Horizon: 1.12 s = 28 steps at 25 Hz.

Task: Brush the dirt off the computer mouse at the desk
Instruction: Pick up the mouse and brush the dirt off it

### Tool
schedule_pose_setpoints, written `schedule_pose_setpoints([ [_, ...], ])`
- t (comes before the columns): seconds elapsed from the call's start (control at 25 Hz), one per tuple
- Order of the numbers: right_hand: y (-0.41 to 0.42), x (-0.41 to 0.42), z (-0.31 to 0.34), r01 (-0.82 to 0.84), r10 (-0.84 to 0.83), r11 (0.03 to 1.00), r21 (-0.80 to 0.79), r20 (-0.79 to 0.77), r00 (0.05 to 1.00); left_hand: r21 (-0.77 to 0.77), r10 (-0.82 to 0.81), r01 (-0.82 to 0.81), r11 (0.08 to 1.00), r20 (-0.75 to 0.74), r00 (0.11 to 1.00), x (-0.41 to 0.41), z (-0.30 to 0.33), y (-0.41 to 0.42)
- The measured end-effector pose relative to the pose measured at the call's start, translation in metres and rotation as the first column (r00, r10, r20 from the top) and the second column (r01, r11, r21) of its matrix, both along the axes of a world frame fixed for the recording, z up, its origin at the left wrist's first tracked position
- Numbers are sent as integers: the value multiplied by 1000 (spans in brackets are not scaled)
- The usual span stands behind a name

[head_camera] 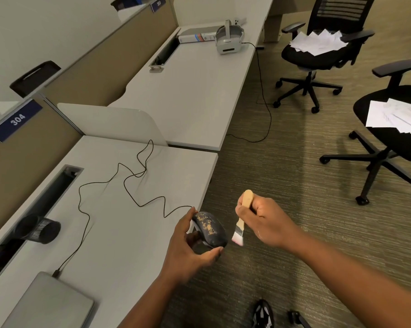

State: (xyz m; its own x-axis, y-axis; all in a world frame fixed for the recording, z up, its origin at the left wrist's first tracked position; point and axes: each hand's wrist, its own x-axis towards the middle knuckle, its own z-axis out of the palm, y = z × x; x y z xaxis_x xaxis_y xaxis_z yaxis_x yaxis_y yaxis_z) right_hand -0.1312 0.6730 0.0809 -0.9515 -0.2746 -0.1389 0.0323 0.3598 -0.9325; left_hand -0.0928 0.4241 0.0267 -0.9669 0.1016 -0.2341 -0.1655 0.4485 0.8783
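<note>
Left hand (188, 242): we curl our grip round the mouse, thumb under its near end, fingers at its far end.
Mouse (210, 229): dark, smooth, rounded oval, flecked with tan dirt; held in the air just off the table (129, 233) edge, long axis running away from us and slightly left, cord end pointing away.
Cord (129, 185): thin, black, looping loosely over the pale flat tabletop.
Right hand (261, 221): our fist closes tight on the brush.
Brush (241, 221): flat pale wooden handle, metal band, pink bristles pointing down, just beside the mouse.
Laptop (50, 304): grey, closed, matte.
</note>
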Motion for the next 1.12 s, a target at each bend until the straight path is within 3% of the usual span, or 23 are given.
schedule_pose_setpoints([
  [0.12,-3,1,-1,6,-1,988,153,-32,999,1,7,-7,1000,-7,1000,0,0,1],
  [0.2,-5,2,-4,44,-45,985,164,-3,999,1,-2,2,1000,-6,1000,0,1,2],
  [0.28,-9,1,-7,134,-142,985,105,79,987,1,-12,12,1000,-11,1000,1,2,2],
  [0.44,-16,5,-13,336,-267,933,-127,384,884,11,-13,14,1000,-17,1000,2,5,5],
  [0.6,-19,7,-19,436,-299,883,-177,504,810,20,-19,20,1000,-16,1000,2,7,6],
  [1.12,-17,5,-20,464,-313,866,-185,523,793,37,-28,27,999,39,999,-5,13,5],
])
